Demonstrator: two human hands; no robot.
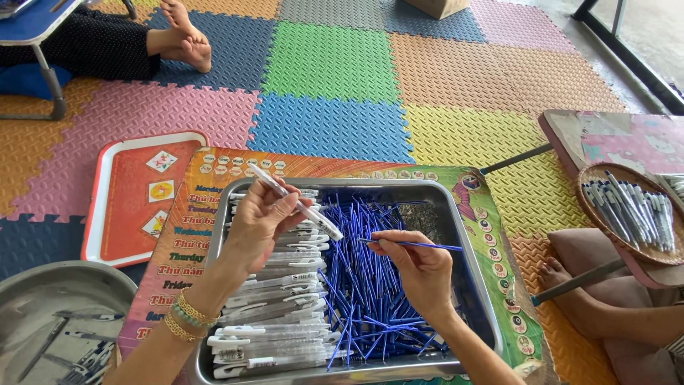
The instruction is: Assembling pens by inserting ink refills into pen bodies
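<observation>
left hand (260,217): white pen barrel (296,202) | right hand (420,267): blue refill (420,245) (over tray (467,235))

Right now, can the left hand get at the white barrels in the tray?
Probably yes. The left hand hovers just above the white barrels in the tray, with nothing between them. But its fingers already hold one barrel, so gripping another might be awkward.

Bright, even daylight, strongest toward the upper right. Shadows soft and short; a faint one lies under the hands inside the rectangular steel tray (470,285). Mild glare along that tray's rim and on the round grey metal basin (50,299). Centre sharp; slight wide-angle bending and softness toward the frame corners.
</observation>
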